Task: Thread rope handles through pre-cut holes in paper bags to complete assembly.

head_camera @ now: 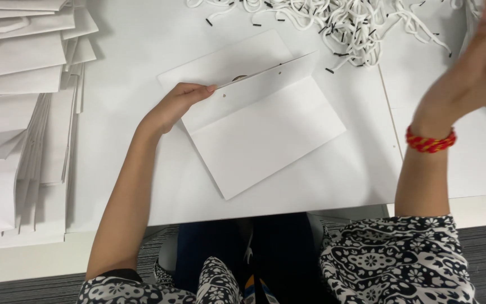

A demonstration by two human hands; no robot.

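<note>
Two hands in view, both bare. Left hand [176, 106] lies on the white tabletop [142, 39] at the left edge of a flat white paper bag [265, 135]. Fingers curled, fingertips [209, 89] at the bag's top left corner, just beside a small punched hole; grip reads as pinching the bag's upper edge there, thumb hidden under the hand. Bag lies tilted, its long edge running up to the right, folded top band nearest the hand, main panel spreading down and right of the grip. Second punched hole farther along the band, well clear of the fingers. A second white sheet or flap shows behind the bag's upper edge.

Right hand [473, 67] raised near the right edge of view, well apart from the bag, blurred. Cannot tell whether its grip is spread or pressed together, nor whether it holds anything. Red and yellow thread band [430, 141] on that wrist.

Pile of white cord handles with black tips [344, 25] lies across the top of the tabletop, above and right of the bag, between the two hands. Stacks of flat white bags [18, 112] fill the left side, near the left forearm. Patterned black-and-white sleeves at bottom.
</note>
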